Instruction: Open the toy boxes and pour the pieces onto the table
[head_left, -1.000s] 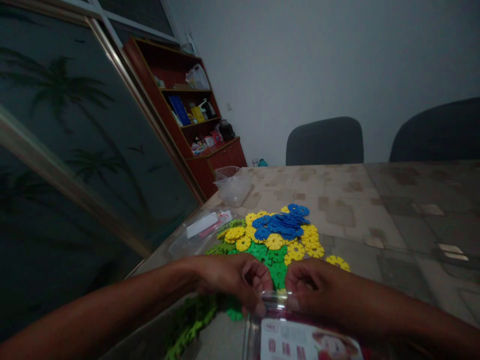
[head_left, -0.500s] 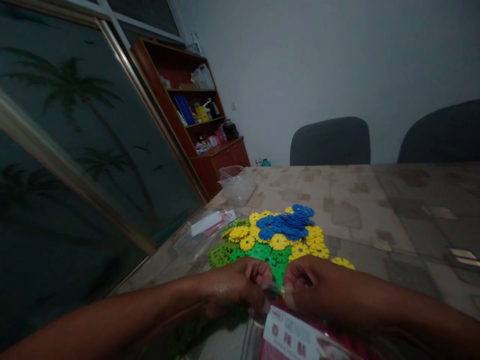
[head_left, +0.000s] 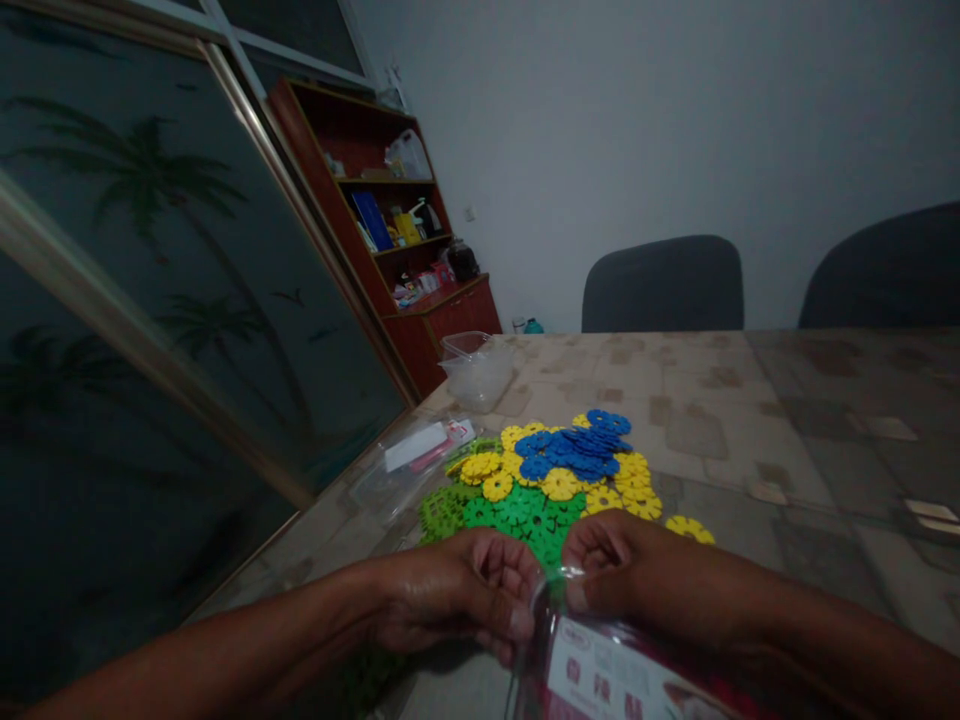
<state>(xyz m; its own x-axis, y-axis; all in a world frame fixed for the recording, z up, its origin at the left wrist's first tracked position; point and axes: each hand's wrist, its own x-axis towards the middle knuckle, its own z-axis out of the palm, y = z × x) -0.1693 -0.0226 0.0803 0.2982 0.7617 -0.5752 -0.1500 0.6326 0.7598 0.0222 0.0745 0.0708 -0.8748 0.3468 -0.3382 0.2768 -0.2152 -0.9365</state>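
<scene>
A clear plastic bag (head_left: pixel 600 660) with a white and dark pink printed label lies at the bottom, close to me. My right hand (head_left: pixel 611 565) is closed, its thumb and curled fingers pinching the bag's top edge. At the bag's left corner, my left hand (head_left: pixel 480 595) is closed with thumb and fingertips on the clear plastic. Just beyond both hands lies a pile of flat notched plastic discs: green discs (head_left: pixel 525 515) nearest, then yellow discs (head_left: pixel 561 484) and stacked blue discs (head_left: pixel 577 452).
Another clear bag (head_left: pixel 409 460) with a white card lies left of the discs. A transparent plastic container (head_left: pixel 480 375) stands farther back on the patterned tabletop (head_left: pixel 694 430). Grey chairs (head_left: pixel 664 285) line the far side; a wooden shelf unit (head_left: pixel 412 210) stands beyond.
The bag has shifted slightly right, and its label shows more fully. My left hand has lowered a little and its fingers have loosened somewhat; my right hand stays at the bag's edge.
</scene>
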